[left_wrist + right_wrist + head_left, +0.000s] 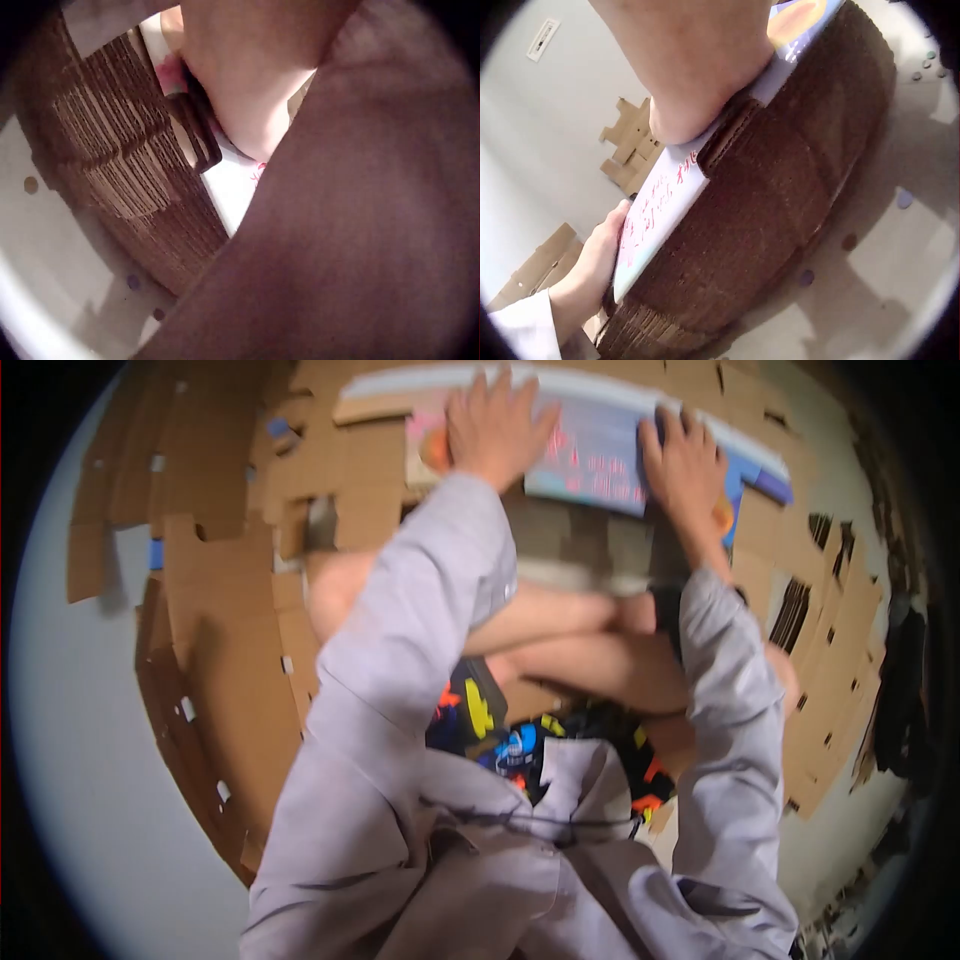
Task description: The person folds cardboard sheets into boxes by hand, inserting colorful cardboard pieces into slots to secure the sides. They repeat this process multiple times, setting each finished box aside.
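Observation:
A printed cardboard sheet (590,445), pale blue and white with pink lettering, lies in front of the person's crossed legs. My left hand (497,428) rests on its left part, fingers spread toward the far edge. On its right part rests my right hand (690,468), fingers pointing away. From the right wrist view, the sheet (660,206) tops a thick stack of brown cardboard (780,172). The left wrist view shows the layered edges of that stack (120,142), with a notch cut into its side. An orange printed patch (435,450) shows beside the left hand.
Flattened brown cardboard (215,690) covers the floor at the left, and more pieces (830,690) with slots lie at the right. Pale floor (80,730) shows beyond. Small round discs (905,199) are scattered on the floor beside the stack.

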A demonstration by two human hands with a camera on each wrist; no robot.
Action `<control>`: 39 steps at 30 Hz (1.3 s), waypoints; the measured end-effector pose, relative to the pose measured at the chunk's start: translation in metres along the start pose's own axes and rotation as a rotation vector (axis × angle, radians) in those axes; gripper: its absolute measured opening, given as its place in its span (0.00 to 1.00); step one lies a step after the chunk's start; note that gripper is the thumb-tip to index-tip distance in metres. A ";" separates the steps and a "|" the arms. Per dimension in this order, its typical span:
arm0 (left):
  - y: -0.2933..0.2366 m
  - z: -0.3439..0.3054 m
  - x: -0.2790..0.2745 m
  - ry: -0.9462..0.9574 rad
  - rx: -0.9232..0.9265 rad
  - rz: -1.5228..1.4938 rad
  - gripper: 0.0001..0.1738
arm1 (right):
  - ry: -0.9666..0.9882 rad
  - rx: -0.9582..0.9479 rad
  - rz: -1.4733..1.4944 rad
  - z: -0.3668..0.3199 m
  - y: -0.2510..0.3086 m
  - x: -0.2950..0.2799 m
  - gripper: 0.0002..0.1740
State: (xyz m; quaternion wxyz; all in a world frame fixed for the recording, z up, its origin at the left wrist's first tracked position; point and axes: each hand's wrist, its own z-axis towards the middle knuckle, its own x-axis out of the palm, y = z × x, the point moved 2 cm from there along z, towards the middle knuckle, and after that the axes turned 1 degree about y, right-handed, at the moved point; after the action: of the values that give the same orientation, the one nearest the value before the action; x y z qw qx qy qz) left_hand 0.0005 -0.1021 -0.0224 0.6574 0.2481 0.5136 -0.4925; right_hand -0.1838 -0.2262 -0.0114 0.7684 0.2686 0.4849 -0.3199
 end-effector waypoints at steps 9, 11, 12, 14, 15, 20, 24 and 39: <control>-0.009 0.005 -0.017 -0.056 0.029 0.030 0.27 | -0.093 -0.006 -0.113 0.003 0.000 0.009 0.27; -0.006 0.000 -0.014 -0.049 0.028 0.034 0.27 | -0.061 -0.024 -0.072 0.003 -0.002 0.007 0.27; -0.004 -0.001 -0.012 -0.068 0.030 0.020 0.27 | -0.041 -0.027 -0.061 0.000 -0.003 0.006 0.27; -0.004 -0.005 -0.002 -0.107 0.013 0.039 0.27 | -0.068 0.005 -0.033 -0.014 0.003 0.007 0.26; -0.006 0.001 -0.001 -0.158 0.012 0.075 0.27 | -0.131 0.022 -0.027 -0.005 0.004 0.005 0.26; -0.003 0.007 -0.005 -0.126 -0.007 0.032 0.29 | -0.089 0.008 0.028 0.000 0.004 -0.002 0.27; 0.006 -0.002 -0.024 0.028 0.072 -0.158 0.34 | -0.004 0.009 0.153 0.002 -0.003 -0.016 0.29; 0.030 -0.054 -0.166 -0.145 0.259 0.016 0.60 | -0.195 -0.013 0.011 -0.042 -0.031 -0.165 0.49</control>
State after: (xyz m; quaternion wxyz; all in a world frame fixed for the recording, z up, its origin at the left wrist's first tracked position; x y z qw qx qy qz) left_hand 0.0066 0.0199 0.1060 0.6594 0.2986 0.3948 -0.5659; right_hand -0.2850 -0.1775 0.1205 0.8156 0.2337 0.4082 -0.3370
